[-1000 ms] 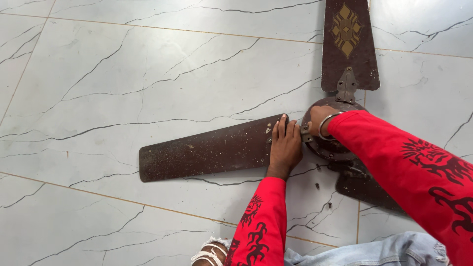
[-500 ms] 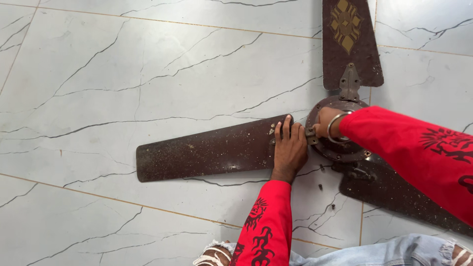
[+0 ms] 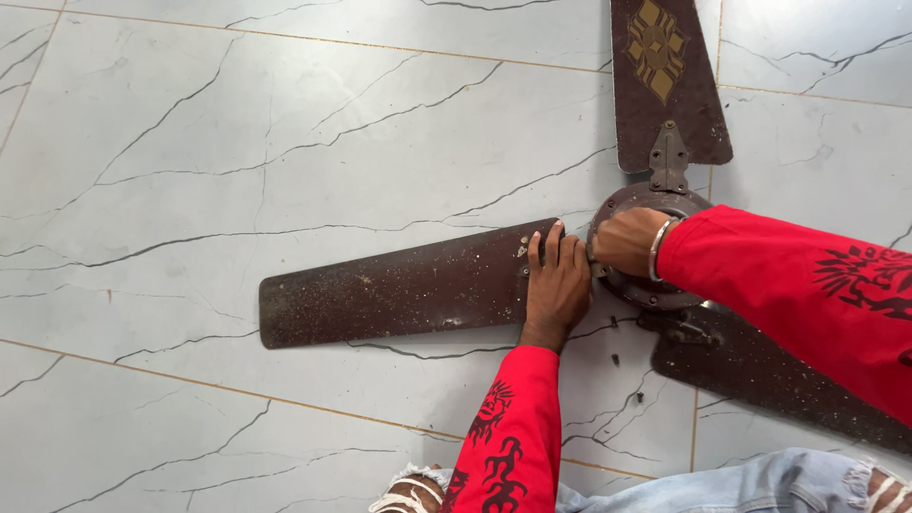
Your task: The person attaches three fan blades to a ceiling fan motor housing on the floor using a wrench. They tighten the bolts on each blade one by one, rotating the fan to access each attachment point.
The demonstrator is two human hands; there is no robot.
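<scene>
A dusty brown ceiling fan lies flat on the tiled floor. My left hand (image 3: 556,280) presses down on the inner end of the left fan blade (image 3: 394,294), fingers together, right beside the round fan hub (image 3: 646,285). My right hand (image 3: 627,242), with a metal bangle at the wrist, rests on the hub with its fingers curled at the joint where that blade meets it. What the fingers hold is hidden. Both arms wear red sleeves with black patterns.
A second blade (image 3: 665,76) with a gold diamond motif points away from me, and a third blade (image 3: 769,375) runs lower right under my right arm. Pale marble-look floor tiles (image 3: 237,142) surround the fan. My jeans-clad knee (image 3: 760,484) and a sandalled foot (image 3: 408,494) are at the bottom edge.
The view has shifted a little, so the fan sits slightly further right in frame. Both hands stay at the blade end and the hub.
</scene>
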